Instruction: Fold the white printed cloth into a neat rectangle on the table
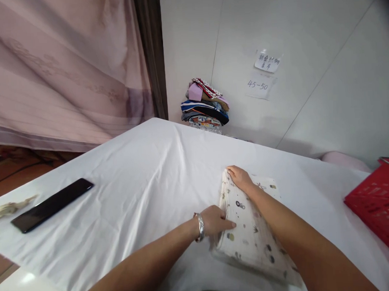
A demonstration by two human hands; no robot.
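Note:
A folded white cloth (248,234) with small dark and yellowish prints lies on the white-covered table, right of the middle, its layers showing along the left edge. My left hand (215,220), with a silver bracelet at the wrist, grips that left edge, thumb on top and fingers hidden beneath. Farther up, my right hand (239,178) has its fingers closed round the cloth's far left corner. My right forearm crosses above the cloth and hides part of its right side. The near edge of the cloth is slightly blurred.
A black phone-like slab (52,205) lies at the left beside a crumpled beige thing (11,208). At the right stands a red perforated basket (380,201). Folded clothes (205,106) are stacked by the wall beyond the table. The white tablecloth (144,178) has wrinkles. A pink curtain (63,74) hangs at the left.

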